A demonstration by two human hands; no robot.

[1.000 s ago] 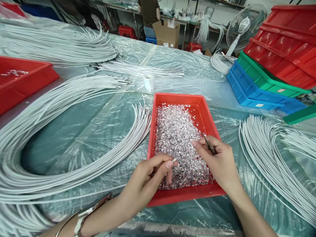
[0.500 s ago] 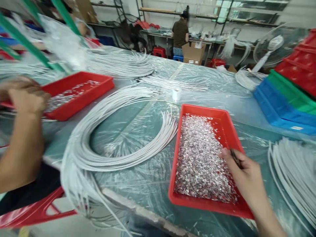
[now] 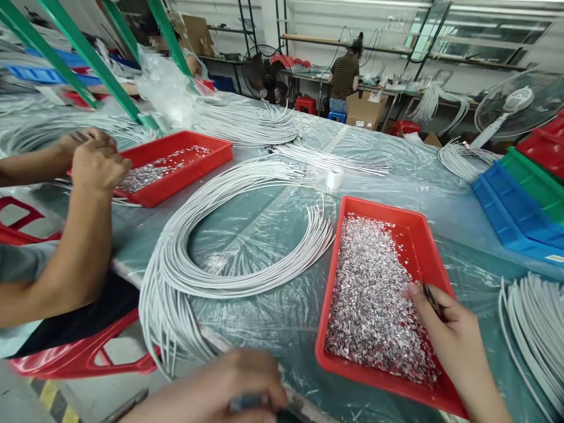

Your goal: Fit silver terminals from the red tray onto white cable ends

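A red tray (image 3: 377, 204) full of small shiny metal pieces (image 3: 374, 294) sits on the plastic-covered table in front of me. My right hand (image 3: 453, 338) rests at the tray's right rim, closed on thin dark tweezers (image 3: 430, 299). My left hand (image 3: 224, 388) is low at the table's near edge, blurred, with fingers curled around something dark that I cannot make out. A large looped bundle of white cables (image 3: 176, 276) lies just left of the tray.
A co-worker's hands (image 3: 99, 161) work at a second red tray (image 3: 194, 170) on the left, above a red stool (image 3: 79, 358). Blue and green bins (image 3: 506, 211), more white cables (image 3: 537, 317), a tape roll (image 3: 335, 178) and green frame posts (image 3: 88, 56) surround the area.
The view has swung left and up, bringing the co-worker in. My left hand left the tray and dropped to the near table edge. My right hand kept the tweezers at the tray.
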